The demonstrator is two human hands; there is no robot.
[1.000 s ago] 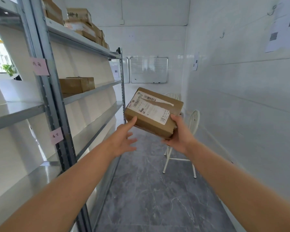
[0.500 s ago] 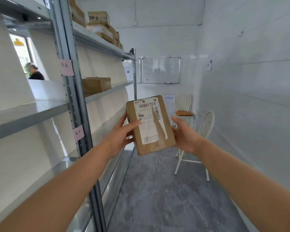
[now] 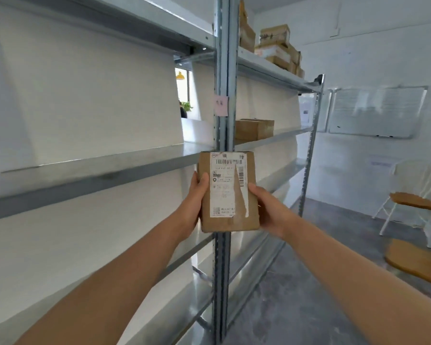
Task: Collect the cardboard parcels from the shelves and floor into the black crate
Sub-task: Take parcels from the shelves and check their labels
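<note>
Two hands hold one parcel (image 3: 230, 192) upright, label toward the camera, in front of the rack post (image 3: 223, 70) and about level with the middle shelf (image 3: 110, 168). One second earlier the parcel lay tilted in the right hand alone, with the left fingertips only reaching its near corner. Half a second earlier both hands had closed on it. Now it stands square, and the view has swung left toward the rack. For the task this means the parcel is secured and in the air, resting on no shelf, so the carry to the crate appears to be the step in hand. The crate is not in view, so how far the parcel must travel cannot be told. Left hand (image 3: 193, 202): thumb laid on the front face at the left edge, fingers wrapped behind and hidden. Right hand (image 3: 269, 210): thumb against the right edge, fingers likewise hidden behind. Both grips are narrow, clamping the parcel from its two sides, and neither hand touches the rack. Apparently still to collect are a second parcel (image 3: 254, 129) on the middle shelf beyond the post and a stack (image 3: 276, 46) on the top shelf. Chair (image 3: 413, 202) and whiteboard (image 3: 376, 113) stand far right, well apart from the hands.
</note>
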